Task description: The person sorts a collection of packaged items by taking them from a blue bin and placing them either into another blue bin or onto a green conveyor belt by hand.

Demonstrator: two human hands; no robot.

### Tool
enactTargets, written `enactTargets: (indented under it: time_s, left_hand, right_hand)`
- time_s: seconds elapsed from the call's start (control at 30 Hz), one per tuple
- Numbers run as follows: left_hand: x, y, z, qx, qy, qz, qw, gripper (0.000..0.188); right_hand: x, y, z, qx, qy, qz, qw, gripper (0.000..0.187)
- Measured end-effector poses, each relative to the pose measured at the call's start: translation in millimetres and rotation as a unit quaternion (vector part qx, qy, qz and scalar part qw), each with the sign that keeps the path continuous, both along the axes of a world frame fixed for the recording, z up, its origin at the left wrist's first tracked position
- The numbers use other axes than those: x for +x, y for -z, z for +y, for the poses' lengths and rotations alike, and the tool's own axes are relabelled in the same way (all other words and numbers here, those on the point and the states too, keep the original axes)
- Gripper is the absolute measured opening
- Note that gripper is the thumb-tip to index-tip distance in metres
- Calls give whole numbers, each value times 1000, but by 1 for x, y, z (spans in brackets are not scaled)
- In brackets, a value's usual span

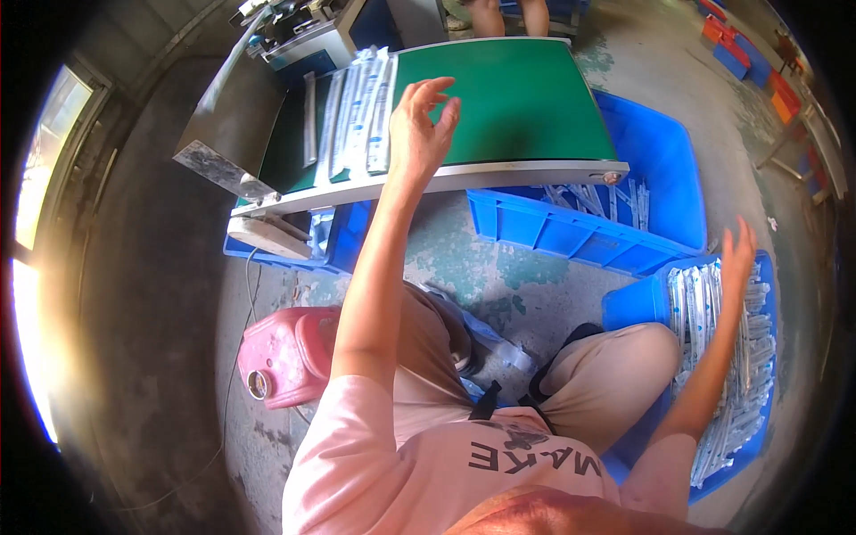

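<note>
My left hand (423, 129) is held over the green conveyor belt (504, 98), fingers curved and thumb apart, with nothing in it. Just left of it, several long, narrow clear-wrapped packages (358, 111) with blue marks lie side by side on the belt; one lies a little apart at the left. On my right side, my right hand (738, 254) is raised above a blue crate (635, 303), its fingers apart and empty. That crate holds a thick pile of similar wrapped packages (738, 392). What is inside the wrappers is too small to make out.
A large blue bin (580, 236) with loose packages stands under the belt's right end. Another blue bin (343, 254) sits below its left end. A pink jerrycan (290, 352) stands by my left leg. A metal guard (227, 134) borders the belt; another person's legs (508, 16) show beyond it.
</note>
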State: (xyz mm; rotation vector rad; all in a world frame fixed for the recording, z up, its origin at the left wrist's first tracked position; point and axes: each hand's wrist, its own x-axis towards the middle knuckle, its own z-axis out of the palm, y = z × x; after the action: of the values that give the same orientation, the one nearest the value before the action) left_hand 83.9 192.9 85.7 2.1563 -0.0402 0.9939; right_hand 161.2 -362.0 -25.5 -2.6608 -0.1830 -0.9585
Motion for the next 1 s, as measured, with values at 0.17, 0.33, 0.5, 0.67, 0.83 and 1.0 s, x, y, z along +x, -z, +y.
enactTargets:
  time_s: [0.17,0.33,0.5,0.67,0.83,1.0]
  left_hand:
    - [2,26,54,128,-188,-78,971,28]
    - [9,56,138,210,-431,-14,878,38]
    - [-6,75,164,160,-529,207,807,38]
    - [36,82,114,221,-278,171,919,17]
    - [52,85,28,195,23,9,980,22]
    - [26,45,8,20,178,184,967,18]
  right_hand:
    - [9,-79,224,123,-262,33,956,29]
    - [48,-78,334,-9,-290,117,950,30]
    - [99,-79,401,-71,-140,243,957,53]
    - [110,-82,440,-28,-100,238,966,58]
    - [93,-88,508,-89,-139,279,946,72]
    - [82,-89,515,-122,-199,251,939,54]
